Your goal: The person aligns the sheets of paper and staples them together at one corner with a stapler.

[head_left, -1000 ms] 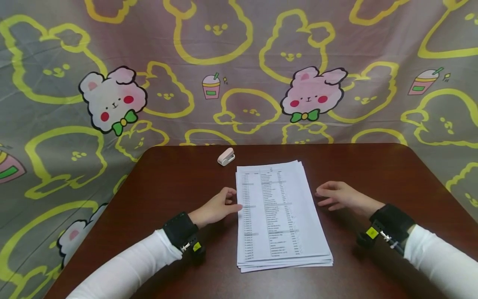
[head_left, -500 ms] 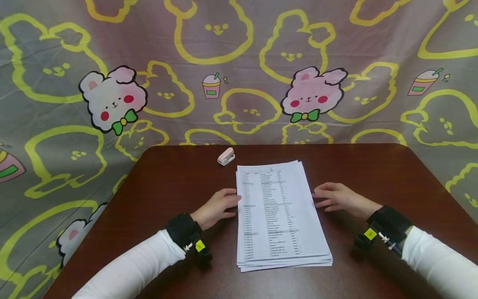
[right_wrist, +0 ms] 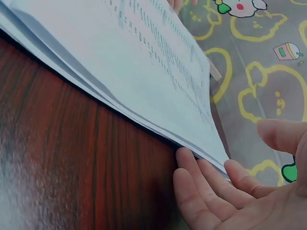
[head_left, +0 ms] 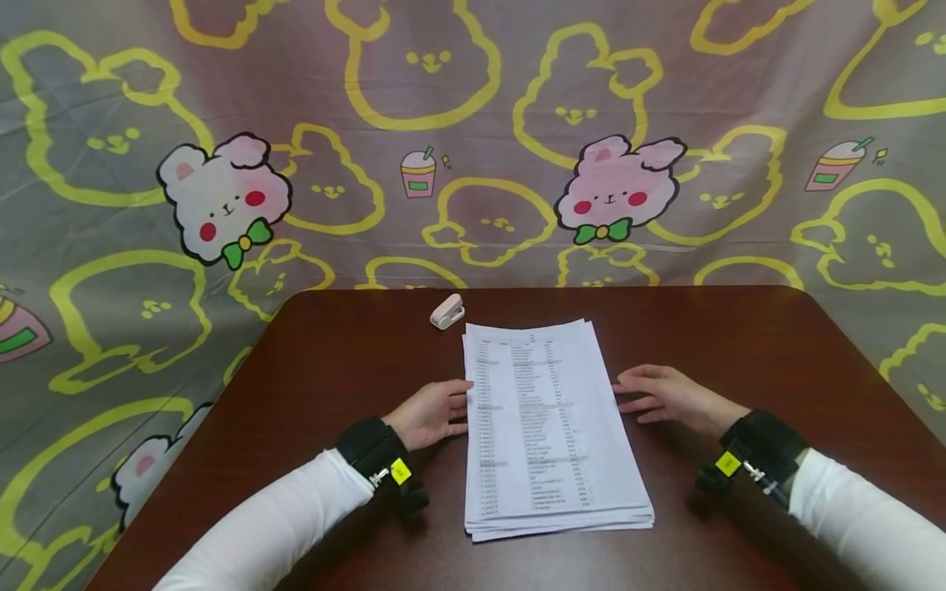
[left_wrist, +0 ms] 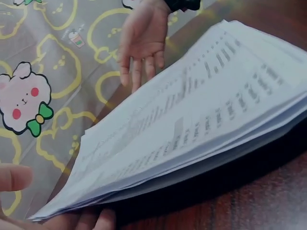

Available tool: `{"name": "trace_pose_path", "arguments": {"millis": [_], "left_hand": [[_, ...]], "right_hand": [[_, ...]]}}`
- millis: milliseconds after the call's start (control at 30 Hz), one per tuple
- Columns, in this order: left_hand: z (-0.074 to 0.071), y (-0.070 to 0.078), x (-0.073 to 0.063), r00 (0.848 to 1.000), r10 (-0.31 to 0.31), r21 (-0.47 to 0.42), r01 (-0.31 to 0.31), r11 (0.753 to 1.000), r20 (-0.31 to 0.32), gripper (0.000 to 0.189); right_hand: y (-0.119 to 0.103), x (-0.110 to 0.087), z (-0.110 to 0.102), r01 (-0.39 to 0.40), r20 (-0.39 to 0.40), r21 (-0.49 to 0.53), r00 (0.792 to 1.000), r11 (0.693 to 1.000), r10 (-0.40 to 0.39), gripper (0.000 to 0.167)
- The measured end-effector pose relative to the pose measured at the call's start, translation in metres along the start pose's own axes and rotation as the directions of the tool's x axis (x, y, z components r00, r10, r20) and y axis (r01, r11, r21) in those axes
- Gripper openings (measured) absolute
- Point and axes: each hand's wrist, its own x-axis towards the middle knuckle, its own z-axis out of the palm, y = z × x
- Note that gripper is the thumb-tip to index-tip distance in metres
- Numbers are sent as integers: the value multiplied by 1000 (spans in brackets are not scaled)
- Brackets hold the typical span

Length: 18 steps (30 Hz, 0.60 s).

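Note:
A stack of printed paper sheets (head_left: 547,435) lies between both hands, its edges not quite even. The left hand (head_left: 432,413) is at the stack's left edge. In the left wrist view its fingers (left_wrist: 103,220) reach beneath the edge, while the thumb (left_wrist: 17,177) stands apart above the paper. At the opposite edge, the right hand (head_left: 676,398) touches the sheets with its fingertips. The right wrist view shows those fingers (right_wrist: 206,187) extended against the edge, with the thumb (right_wrist: 280,136) raised away from it. Under the stack's near left side is a dark shadow.
A small pale pink and white stapler (head_left: 447,312) sits behind the stack's far left corner. The dark brown table (head_left: 332,345) ends at a patterned curtain (head_left: 488,139). Each wrist wears a black band (head_left: 373,451) with a camera.
The left hand has turned, its thumb now off the top sheet and its fingers at the edge. The right hand has moved left to the paper. The stack has shifted slightly left.

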Motion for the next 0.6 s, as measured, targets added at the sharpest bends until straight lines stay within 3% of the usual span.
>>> {"name": "trace_pose_path", "arguments": {"millis": [167, 400, 600], "left_hand": [[5, -4, 9, 1000, 20, 0, -20, 1000, 14, 44], [14, -10, 16, 994, 62, -1, -62, 998, -87, 46], [18, -12, 15, 995, 64, -7, -64, 998, -74, 45]], "right_hand": [[-1, 6, 7, -6, -6, 7, 1000, 1000, 6, 55], [-1, 17, 21, -26, -36, -19, 999, 999, 25, 59], [-3, 23, 28, -43, -23, -42, 999, 998, 42, 60]]}}
